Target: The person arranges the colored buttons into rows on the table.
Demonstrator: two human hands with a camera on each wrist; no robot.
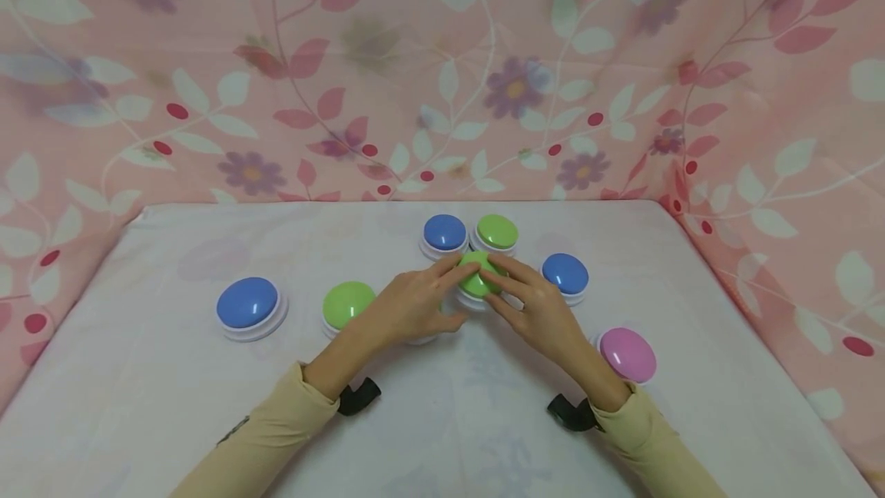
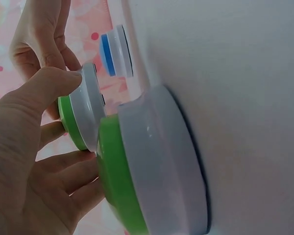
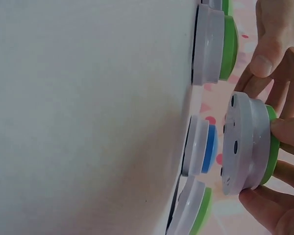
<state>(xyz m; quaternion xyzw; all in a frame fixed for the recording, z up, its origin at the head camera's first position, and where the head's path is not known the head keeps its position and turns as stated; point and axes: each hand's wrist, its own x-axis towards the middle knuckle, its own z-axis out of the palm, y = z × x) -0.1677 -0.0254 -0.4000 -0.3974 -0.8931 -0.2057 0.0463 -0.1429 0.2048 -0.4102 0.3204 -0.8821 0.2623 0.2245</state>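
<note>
Between both hands is a push button with a green dome and white base (image 3: 255,142). It is raised off the table, and holes show in its underside in the right wrist view. My left hand (image 1: 411,302) has its fingers on the left side of the dome; its thumb looks apart from the base in the head view. My right hand (image 1: 535,310) grips the right side, fingertips on the dome and thumb by the base edge. Beneath my left hand, a white base is mostly hidden. Another green button (image 1: 348,304) stands partly behind the left forearm.
A blue button (image 1: 445,233) and a green button (image 1: 498,232) stand close together behind the hands. More blue buttons stand at left (image 1: 247,303) and right (image 1: 565,273). A pink button (image 1: 628,354) is beside the right forearm. Floral cloth (image 1: 442,98) hangs behind the table.
</note>
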